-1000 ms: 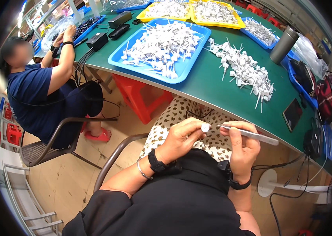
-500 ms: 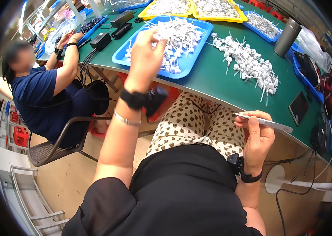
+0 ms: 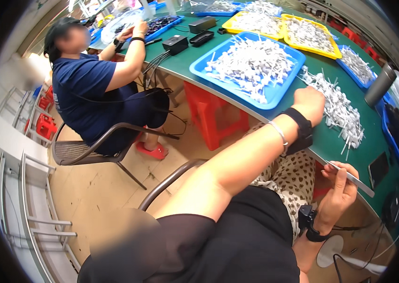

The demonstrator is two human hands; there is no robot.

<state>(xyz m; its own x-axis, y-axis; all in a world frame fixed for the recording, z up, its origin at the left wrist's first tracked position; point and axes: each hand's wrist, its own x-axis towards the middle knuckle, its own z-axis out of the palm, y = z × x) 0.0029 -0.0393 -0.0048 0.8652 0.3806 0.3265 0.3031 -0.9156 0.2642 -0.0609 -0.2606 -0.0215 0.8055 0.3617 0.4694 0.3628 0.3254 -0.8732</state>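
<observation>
My left hand (image 3: 309, 104) is at the near-left edge of a loose pile of small white parts with thin stems (image 3: 339, 106), on the green table. Its fingers look curled in, and what they hold, if anything, is hidden. Left of it, a blue tray (image 3: 200, 70) carries a heap of similar white stemmed pieces (image 3: 256, 63). Over my lap at the table's near edge, my right hand (image 3: 339, 186) grips silver tweezers (image 3: 357, 183), their tips pointing up and to the left.
Yellow trays (image 3: 282, 37) of white parts stand farther back. To the right are a dark bottle (image 3: 380, 85) and a phone (image 3: 378, 170). A co-worker (image 3: 86, 94) sits at the left, near a black power adapter (image 3: 175, 44). Below the table is a red stool (image 3: 209, 118).
My left hand has gone from above the blue tray rightward to the loose pile. My right hand still holds the tweezers. The whole view has shifted, with the co-worker now farther into it.
</observation>
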